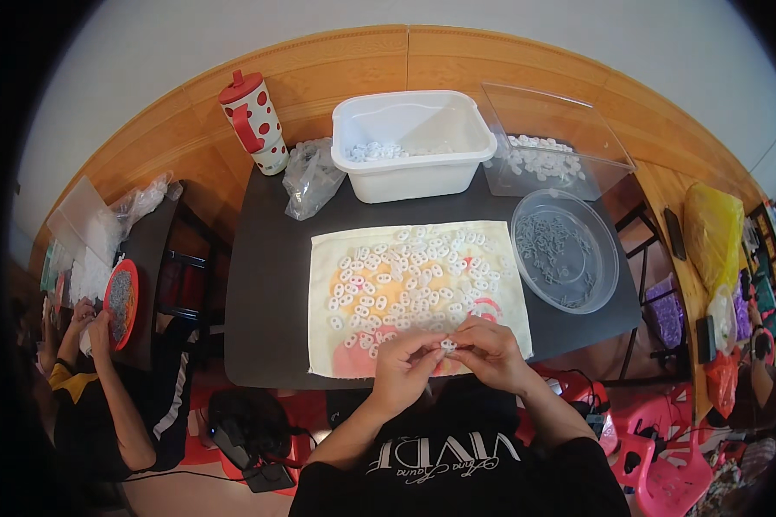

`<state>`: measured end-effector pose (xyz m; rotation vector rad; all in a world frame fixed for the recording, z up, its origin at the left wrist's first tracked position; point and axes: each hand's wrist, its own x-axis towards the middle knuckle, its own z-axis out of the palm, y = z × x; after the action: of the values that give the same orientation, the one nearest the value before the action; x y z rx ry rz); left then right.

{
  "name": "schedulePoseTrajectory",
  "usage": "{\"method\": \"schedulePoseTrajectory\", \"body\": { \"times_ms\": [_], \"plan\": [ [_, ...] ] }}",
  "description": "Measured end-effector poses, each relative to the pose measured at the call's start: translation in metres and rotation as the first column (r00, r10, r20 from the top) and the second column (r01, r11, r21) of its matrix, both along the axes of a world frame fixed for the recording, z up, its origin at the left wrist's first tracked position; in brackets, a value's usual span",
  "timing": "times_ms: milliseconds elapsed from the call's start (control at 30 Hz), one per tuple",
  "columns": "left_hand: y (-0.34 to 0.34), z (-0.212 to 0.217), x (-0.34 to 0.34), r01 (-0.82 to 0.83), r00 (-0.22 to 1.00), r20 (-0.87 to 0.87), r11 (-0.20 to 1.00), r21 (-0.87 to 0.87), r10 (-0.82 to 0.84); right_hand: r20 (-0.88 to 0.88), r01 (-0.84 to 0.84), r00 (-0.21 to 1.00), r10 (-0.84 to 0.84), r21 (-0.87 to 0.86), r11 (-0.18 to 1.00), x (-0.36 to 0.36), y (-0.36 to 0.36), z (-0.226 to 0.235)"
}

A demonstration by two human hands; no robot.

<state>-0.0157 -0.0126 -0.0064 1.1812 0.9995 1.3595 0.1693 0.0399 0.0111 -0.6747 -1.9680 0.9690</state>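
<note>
My left hand (pixel 403 369) and my right hand (pixel 491 355) meet over the near edge of a patterned cream cloth (pixel 322 237). Between their pinched fingertips is a small white oval plastic piece (pixel 447 345), partly covered by the fingers. Many similar white pieces with two holes (pixel 336 323) lie spread over the cloth beyond my hands. To the right of the cloth stands a round clear dish (pixel 610 267) holding small grey screw-like parts (pixel 547 246).
Behind the cloth on the dark table (pixel 272 284) are a white tub (pixel 418 183) with white pieces, a clear plastic bag (pixel 312 177), a spotted tumbler (pixel 257 125) and a clear box (pixel 578 185) of white discs. At left, another person's hands (pixel 95 323) work near a red bowl (pixel 117 334).
</note>
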Motion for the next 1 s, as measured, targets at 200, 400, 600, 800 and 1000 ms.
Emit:
{"method": "schedulePoseTrajectory", "body": {
  "times_ms": [200,400,600,800,1000],
  "plan": [
    [0.005,0.010,0.004,-0.016,0.812,-0.547,0.945,0.327,0.203,0.111,0.048,0.991,-0.070,0.185,0.982,0.000,-0.001,-0.007],
    [0.007,0.009,0.004,-0.005,0.740,-0.611,0.911,0.411,0.280,0.201,0.044,0.975,-0.096,0.250,0.967,0.000,-0.001,-0.009],
    [0.009,0.005,0.000,0.014,0.750,-0.610,0.915,0.403,0.257,0.225,0.022,0.972,-0.067,0.197,0.980,0.001,-0.001,-0.008],
    [0.008,0.003,0.000,0.021,0.752,-0.610,0.917,0.399,0.249,0.204,0.011,0.977,-0.057,0.222,0.975,0.002,-0.002,-0.005],
    [0.009,0.002,0.000,0.031,0.752,-0.616,0.920,0.389,0.235,0.180,0.007,0.982,-0.056,0.258,0.966,0.003,-0.001,-0.004]
  ]
}}
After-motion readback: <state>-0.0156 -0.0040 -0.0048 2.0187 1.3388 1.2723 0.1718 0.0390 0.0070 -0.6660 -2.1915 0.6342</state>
